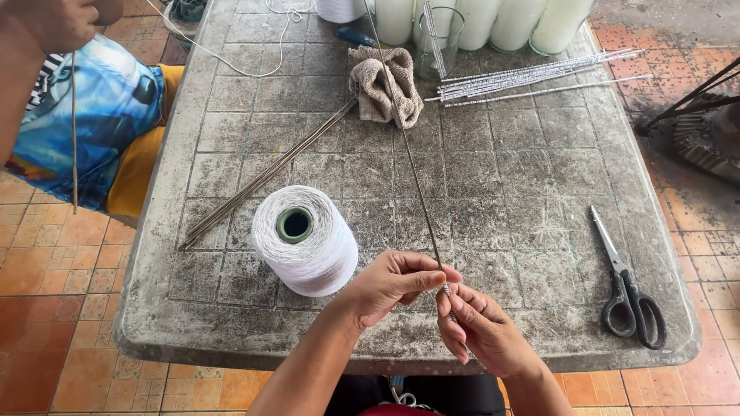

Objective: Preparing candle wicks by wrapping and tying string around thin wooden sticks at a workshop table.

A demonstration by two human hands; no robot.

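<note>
**Thin rod pinched at its near end, running away from us across the tabletop**

At the far left a co-worker's arm (31, 46) and bright shirt show beside the tabletop (539, 231), holding a thin stick upright. Moving right, a bundle of bare rods (266, 176) lies slantwise on the grey surface, and nearer us stands a cone of white thread (304, 240), just left of our hands.

Our left hand (393, 285) is closed, thumb and forefinger pinching the thin rod (412, 166) close to its near end. Our right hand (486, 331) sits just beside it, a little nearer to us, fingers curled narrowly round that same near tip. Both hands meet at the rod; neither is clearly the closer one.

From the hands the rod's long axis runs away from us and slightly left, passing over the brown cloth (385, 85) toward the far edge. Whether thread is already on the tip, we cannot tell.

Farther right lie white-wrapped rods (532, 77) at the far side, and black-handled scissors (628, 289) near the right edge, well apart from our hands.
</note>
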